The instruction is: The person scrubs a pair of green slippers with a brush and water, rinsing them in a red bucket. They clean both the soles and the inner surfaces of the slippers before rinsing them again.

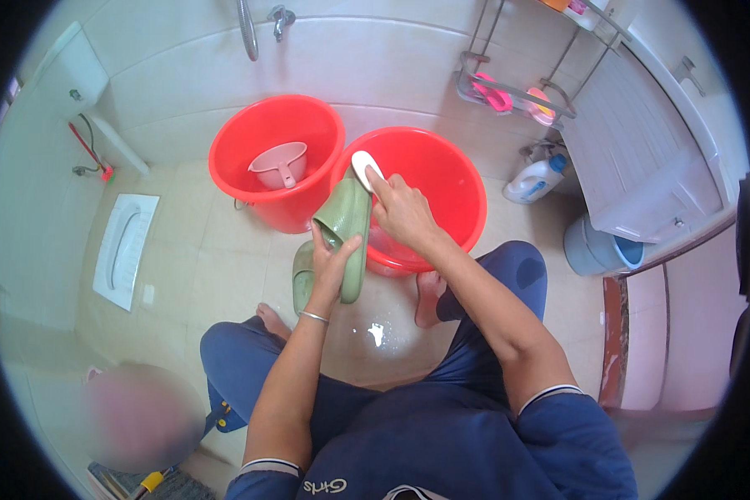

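Note:
My left hand point(330, 262) grips a green slide sandal point(344, 215) by its strap opening, tilted up at the left rim of a red plastic tub point(447, 153). A white-backed brush point(364, 169) is in my right hand point(406, 209), with the index finger laid along its back. It sits against the sandal's upper side edge; its bristles are hidden. Below and left of my left hand, the second green sandal point(302, 281) is partly covered by the hand and the first sandal.
Left of the tub stands a red bucket point(275, 212) holding a pink dipper point(281, 164). A squat toilet point(125, 250) is set in the floor at left. To the right are a detergent bottle point(534, 179), a blue-grey bucket point(590, 250) and a wire rack point(519, 94) with pink brushes.

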### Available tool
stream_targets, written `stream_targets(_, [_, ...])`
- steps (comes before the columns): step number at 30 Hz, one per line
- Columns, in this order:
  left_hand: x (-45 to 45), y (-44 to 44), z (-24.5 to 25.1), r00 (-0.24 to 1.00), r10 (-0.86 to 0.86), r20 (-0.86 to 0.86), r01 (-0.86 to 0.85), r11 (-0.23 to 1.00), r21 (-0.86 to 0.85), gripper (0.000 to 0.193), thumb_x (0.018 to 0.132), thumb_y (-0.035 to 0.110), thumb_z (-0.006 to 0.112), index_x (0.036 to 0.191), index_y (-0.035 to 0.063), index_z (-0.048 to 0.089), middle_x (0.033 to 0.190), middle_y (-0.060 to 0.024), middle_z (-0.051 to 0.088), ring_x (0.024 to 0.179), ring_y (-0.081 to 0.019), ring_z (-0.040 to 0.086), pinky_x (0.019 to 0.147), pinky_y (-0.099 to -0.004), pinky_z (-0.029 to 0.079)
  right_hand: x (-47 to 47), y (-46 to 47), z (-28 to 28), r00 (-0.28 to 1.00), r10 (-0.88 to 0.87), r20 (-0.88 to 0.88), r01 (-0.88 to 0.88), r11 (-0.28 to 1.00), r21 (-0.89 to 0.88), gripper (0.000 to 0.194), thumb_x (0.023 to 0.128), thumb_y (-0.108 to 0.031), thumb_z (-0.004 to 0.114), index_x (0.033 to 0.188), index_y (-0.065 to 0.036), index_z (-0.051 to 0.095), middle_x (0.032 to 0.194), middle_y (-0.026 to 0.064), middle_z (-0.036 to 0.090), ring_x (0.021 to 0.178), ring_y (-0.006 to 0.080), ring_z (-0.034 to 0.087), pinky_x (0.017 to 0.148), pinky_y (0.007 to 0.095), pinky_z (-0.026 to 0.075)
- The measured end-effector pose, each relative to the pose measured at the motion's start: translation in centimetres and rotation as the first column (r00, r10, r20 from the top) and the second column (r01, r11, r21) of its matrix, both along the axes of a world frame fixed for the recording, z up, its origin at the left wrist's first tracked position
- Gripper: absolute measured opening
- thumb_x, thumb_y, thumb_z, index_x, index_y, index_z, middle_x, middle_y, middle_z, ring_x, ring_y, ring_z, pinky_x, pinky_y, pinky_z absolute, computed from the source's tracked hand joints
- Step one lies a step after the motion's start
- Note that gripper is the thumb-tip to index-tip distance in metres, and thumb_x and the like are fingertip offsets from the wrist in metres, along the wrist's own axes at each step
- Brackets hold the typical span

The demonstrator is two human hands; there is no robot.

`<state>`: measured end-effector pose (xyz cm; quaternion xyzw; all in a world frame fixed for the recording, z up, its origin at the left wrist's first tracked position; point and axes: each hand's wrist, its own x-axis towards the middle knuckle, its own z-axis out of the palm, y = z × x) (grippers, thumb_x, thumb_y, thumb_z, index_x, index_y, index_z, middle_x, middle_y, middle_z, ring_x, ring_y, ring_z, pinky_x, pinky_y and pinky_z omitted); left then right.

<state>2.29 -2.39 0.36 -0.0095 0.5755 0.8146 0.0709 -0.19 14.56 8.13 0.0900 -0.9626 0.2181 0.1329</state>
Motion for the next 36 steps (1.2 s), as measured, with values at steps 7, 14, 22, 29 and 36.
stream_targets(7, [-0.4, -1.0, -0.7, 0.995, -0.067, 0.070, 0.051, 0.979, 0.199, 0.086, 0.087, 0.010, 0.066, 0.155, 0.0116, 0.015, 0.136, -0.0126, 0.048, 0.115, -0.0211, 0.056, 0.093, -0.0318, 0.050, 10.3, -3.1, -2.9, 0.988, 0.125, 0.094, -0.094, 0.954, -0.284, 0.067, 0.082, -0.003, 0.058, 0.147, -0.009, 0.043, 0.090, 0.0202, 0.054, 0.081, 0.0369, 0.061, 0.070, 0.0444, 0.050])
stream_targets(14, [-0.2, -1.5, -1.5, 0.993, -0.089, 0.077, 0.066, 0.964, 0.257, 0.074, 0.088, 0.017, 0.061, 0.152, 0.0120, 0.024, 0.139, -0.0108, 0.046, 0.123, -0.0224, 0.049, 0.100, -0.0341, 0.045, 10.0, -3.7, -1.3, 0.997, 0.070, 0.019, -0.062, 0.954, -0.292, 0.054, 0.092, -0.017, 0.060, 0.144, -0.010, 0.046, 0.093, 0.0195, 0.056, 0.077, 0.0390, 0.062, 0.067, 0.0486, 0.050])
stream_targets(22, [-0.5, -1.6, -1.5, 0.986, -0.100, 0.135, 0.074, 0.980, 0.186, 0.073, 0.087, 0.019, 0.063, 0.150, 0.0094, 0.028, 0.128, -0.0118, 0.052, 0.102, -0.0197, 0.059, 0.082, -0.0322, 0.052, -0.1, -3.3, -1.0, 1.000, -0.025, 0.011, 0.027, 0.977, -0.212, 0.040, 0.097, -0.026, 0.052, 0.133, -0.008, 0.055, 0.087, 0.0294, 0.060, 0.078, 0.0465, 0.064, 0.069, 0.0552, 0.051])
stream_targets(29, [0.4, -1.8, -1.1, 0.979, -0.087, 0.185, 0.063, 0.990, 0.128, 0.062, 0.085, 0.044, 0.061, 0.133, 0.0081, 0.045, 0.103, -0.0090, 0.060, 0.079, -0.0184, 0.062, 0.069, -0.0322, 0.054, -9.9, -0.7, 0.5, 0.818, 0.078, 0.570, 0.120, 0.946, -0.302, 0.038, 0.097, -0.027, 0.050, 0.129, -0.009, 0.061, 0.082, 0.0163, 0.065, 0.074, 0.0250, 0.065, 0.069, 0.0402, 0.054])
stream_targets(36, [-0.5, -2.7, -2.0, 0.920, -0.176, 0.351, 0.060, 0.946, 0.317, 0.064, 0.088, 0.053, 0.053, 0.129, 0.0046, 0.054, 0.113, -0.0139, 0.063, 0.093, -0.0234, 0.066, 0.078, -0.0355, 0.055, -2.1, -3.4, -4.0, 0.996, 0.088, 0.024, -0.073, 0.932, -0.356, 0.044, 0.098, -0.023, 0.051, 0.137, -0.003, 0.052, 0.092, 0.0259, 0.062, 0.087, 0.0406, 0.062, 0.079, 0.0488, 0.047])
